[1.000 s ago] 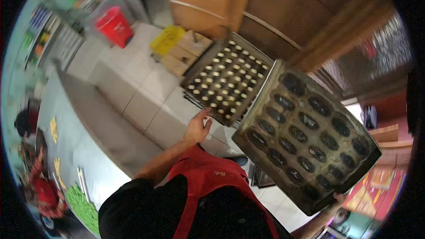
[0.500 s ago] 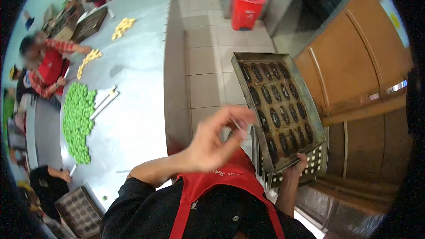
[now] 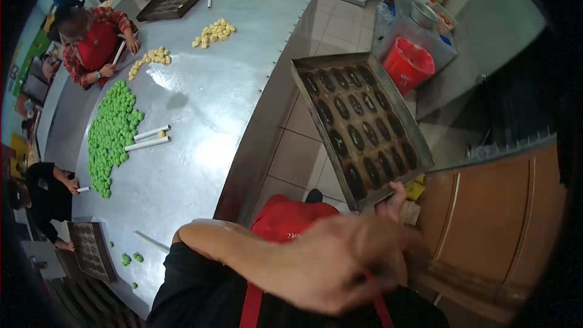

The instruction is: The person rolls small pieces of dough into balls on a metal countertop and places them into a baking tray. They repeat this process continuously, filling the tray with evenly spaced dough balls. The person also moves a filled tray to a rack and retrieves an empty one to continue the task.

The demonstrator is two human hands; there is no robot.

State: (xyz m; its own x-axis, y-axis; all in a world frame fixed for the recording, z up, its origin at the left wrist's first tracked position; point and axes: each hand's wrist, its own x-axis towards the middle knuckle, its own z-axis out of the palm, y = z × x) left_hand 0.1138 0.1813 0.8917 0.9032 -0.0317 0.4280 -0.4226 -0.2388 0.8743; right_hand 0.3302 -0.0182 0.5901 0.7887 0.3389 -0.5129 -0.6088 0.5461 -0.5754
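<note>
My right hand (image 3: 395, 202) grips the near corner of a deep rectangular metal baking tray (image 3: 299, 80). Rows of dark oval patches mark the tray's brown, greasy-looking floor. It is held tilted, over the tiled floor to the right of the metal table. My left hand (image 3: 364, 255) crosses in front of my body, close to my right wrist. Motion smears its fingers, so whether they hold anything cannot be made out.
On the metal table (image 3: 203, 115) lie many green dough balls (image 3: 115, 127), yellow dough pieces (image 3: 214, 32) and white rods (image 3: 149, 143). Two people work along its far side. A red bin (image 3: 408, 64) stands beyond my tray; brown panels (image 3: 486, 218) are at the right.
My view has turned rightward along the table. The tray has moved off the rack below it, still in my right hand. My left hand has swept right and down, toward my body.
</note>
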